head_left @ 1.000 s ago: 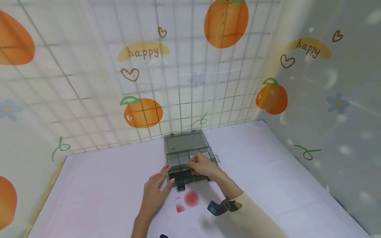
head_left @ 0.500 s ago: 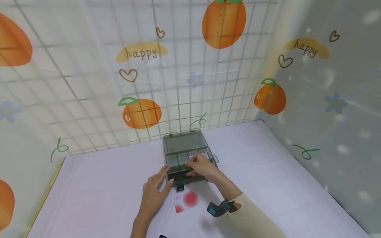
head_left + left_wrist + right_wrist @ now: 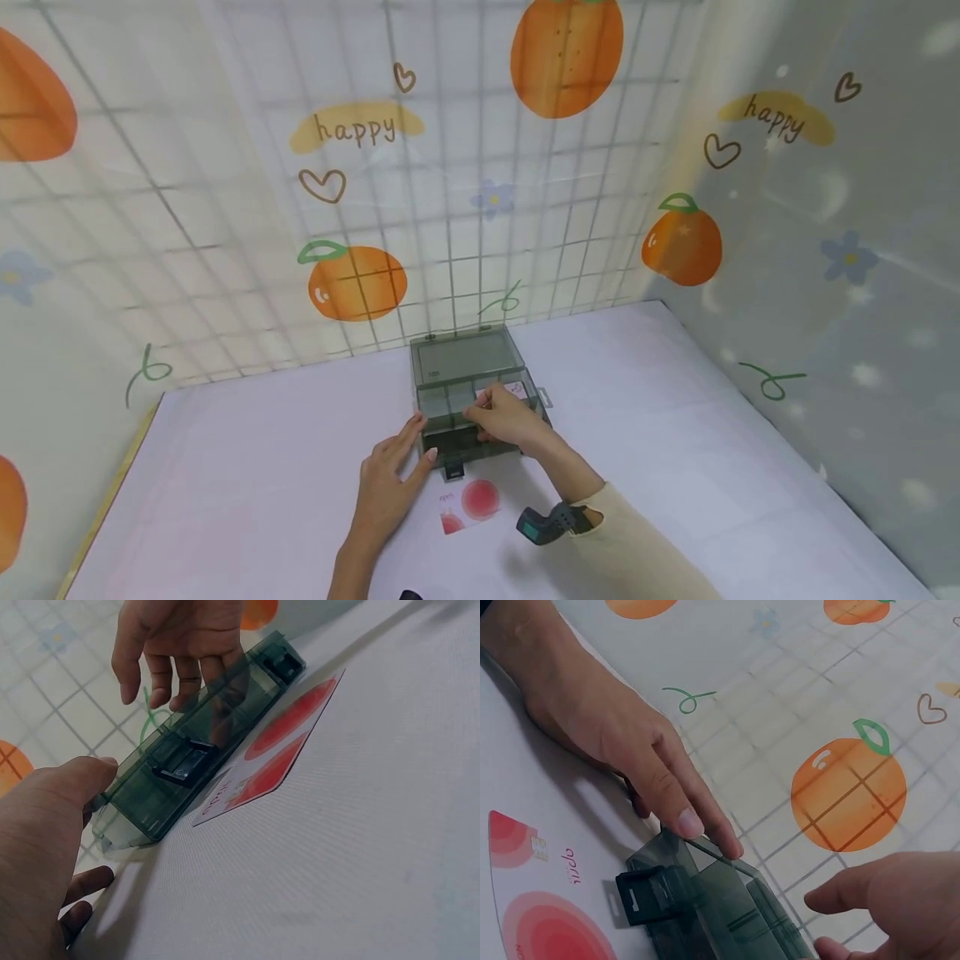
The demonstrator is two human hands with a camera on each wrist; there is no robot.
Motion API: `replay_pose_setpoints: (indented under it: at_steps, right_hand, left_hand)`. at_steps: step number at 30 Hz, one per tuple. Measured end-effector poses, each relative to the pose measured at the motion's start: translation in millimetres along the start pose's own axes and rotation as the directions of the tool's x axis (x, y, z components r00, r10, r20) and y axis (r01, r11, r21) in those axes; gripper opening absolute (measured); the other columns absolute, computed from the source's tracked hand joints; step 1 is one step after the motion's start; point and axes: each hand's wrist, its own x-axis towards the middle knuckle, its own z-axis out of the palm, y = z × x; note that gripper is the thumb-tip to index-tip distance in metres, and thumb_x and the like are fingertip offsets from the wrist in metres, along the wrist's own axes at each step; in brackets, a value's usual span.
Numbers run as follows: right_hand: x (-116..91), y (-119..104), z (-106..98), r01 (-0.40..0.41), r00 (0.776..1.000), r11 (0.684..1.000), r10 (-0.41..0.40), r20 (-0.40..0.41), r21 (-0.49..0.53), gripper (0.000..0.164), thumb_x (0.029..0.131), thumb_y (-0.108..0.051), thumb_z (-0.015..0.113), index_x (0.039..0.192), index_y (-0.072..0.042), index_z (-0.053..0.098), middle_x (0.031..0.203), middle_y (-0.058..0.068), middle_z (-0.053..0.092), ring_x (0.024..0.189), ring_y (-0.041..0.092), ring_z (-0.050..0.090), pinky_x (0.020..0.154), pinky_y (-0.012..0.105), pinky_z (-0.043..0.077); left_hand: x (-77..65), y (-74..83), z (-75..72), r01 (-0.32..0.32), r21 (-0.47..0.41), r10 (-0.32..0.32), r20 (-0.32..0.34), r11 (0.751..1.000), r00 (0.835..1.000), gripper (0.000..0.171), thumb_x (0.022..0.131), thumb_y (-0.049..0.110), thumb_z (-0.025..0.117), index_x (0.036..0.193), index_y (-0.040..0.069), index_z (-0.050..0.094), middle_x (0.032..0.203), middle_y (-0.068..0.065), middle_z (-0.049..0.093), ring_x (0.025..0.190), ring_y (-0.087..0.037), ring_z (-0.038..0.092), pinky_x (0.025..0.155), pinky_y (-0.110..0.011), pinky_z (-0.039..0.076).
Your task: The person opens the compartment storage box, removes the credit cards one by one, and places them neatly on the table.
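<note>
A dark green translucent plastic box stands with its lid up near the back of the table. Inside are divided compartments, the front one dark. My left hand rests at its front-left corner, thumb on the front edge and fingers along the left side. My right hand reaches in over the right half, fingers bent downward. In the left wrist view that right hand shows spread fingers, one dipping behind the translucent wall. No object shows between its thumb and fingers.
A white card with red circles lies flat just before the box. Another pinkish-white card shows at the box's right half. Two black latches, one at the front left, stick out. A fruit-printed curtain hangs behind.
Small shifts of the right fingers show inside the box. The left hand, box and near card keep their places; the view sways slightly.
</note>
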Motion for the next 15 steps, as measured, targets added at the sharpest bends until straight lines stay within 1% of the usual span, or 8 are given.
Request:
replay_pose_setpoints:
  at_steps: [5,8,12,15]
  right_hand:
    - [0.9,3.6,-0.2,-0.008,1.0,0.999,0.009,-0.026,0.048,0.022,0.099,-0.019,0.064,0.101,-0.003,0.05,0.094,0.013,0.056,0.084,0.037,0.07,0.077,0.046,0.056]
    - [1.3,5.9,-0.7,-0.013,1.0,0.998,0.015,-0.02,0.068,0.021,0.099,-0.019,0.064,0.101,-0.003,0.051,0.095,0.013,0.057,0.084,0.037,0.071,0.076,0.045,0.057]
    - [1.2,7.3,-2.9,-0.005,1.0,0.997,0.006,-0.022,0.076,0.021,0.099,-0.019,0.064,0.102,-0.002,0.051,0.099,0.012,0.058,0.084,0.036,0.071,0.075,0.042,0.057]
    - [0.9,8.3,-3.7,-0.001,1.0,0.994,0.002,-0.009,0.105,0.021,0.1,-0.018,0.063,0.105,-0.002,0.05,0.102,0.016,0.06,0.086,0.035,0.072,0.074,0.04,0.058]
  left_hand:
    - [-0.5,0.5,0.4,0.016,-0.009,-0.016,0.007,1.0,1.0,0.055,0.096,0.044,0.066,0.148,0.027,0.053,0.153,0.013,0.044,0.129,-0.03,0.048,0.102,-0.059,0.028]
    - [-2.1,0.2,1.1,0.032,-0.011,-0.032,0.008,0.999,0.999,0.056,0.096,0.042,0.067,0.147,0.027,0.053,0.152,0.014,0.045,0.129,-0.029,0.048,0.102,-0.059,0.028]
    - [-0.4,0.6,1.2,0.026,-0.012,-0.026,0.008,1.0,1.0,0.055,0.096,0.042,0.067,0.147,0.028,0.052,0.152,0.014,0.045,0.129,-0.029,0.048,0.102,-0.059,0.028]
    - [-0.4,0.0,1.9,0.021,-0.01,-0.02,0.006,1.0,1.0,0.055,0.096,0.043,0.067,0.148,0.029,0.052,0.152,0.015,0.045,0.129,-0.028,0.048,0.102,-0.059,0.028]
